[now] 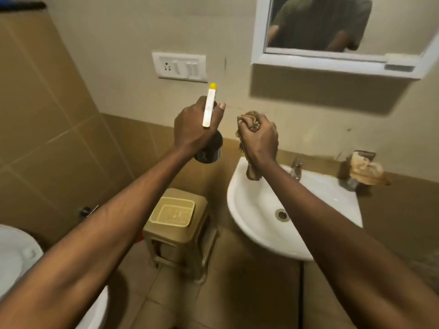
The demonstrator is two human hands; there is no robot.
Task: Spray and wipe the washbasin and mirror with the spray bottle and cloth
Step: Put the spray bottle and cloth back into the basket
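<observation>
Both hands are raised mid-frame, apart, each loaded. Left hand (193,129) is wrapped round the spray bottle (209,148), dark body below the fist, white head with yellow nozzle tip pointing up toward the switch plate (179,66) (not at any target yet). Right hand (257,136) is fisted on the brown cloth (249,119), a tail of it dangling over the washbasin (256,210) rim.

Judgement: spraying hasn't started.

To do it well:
- Swing the nozzle right, aim at the mirror (316,22) in the upper right, or down into the basin.
- Keep the cloth clear of the spray path.
- Shake the cloth out flat before wiping; a balled wad smears.
- Work round the tap (297,168) at the basin's back edge.
</observation>
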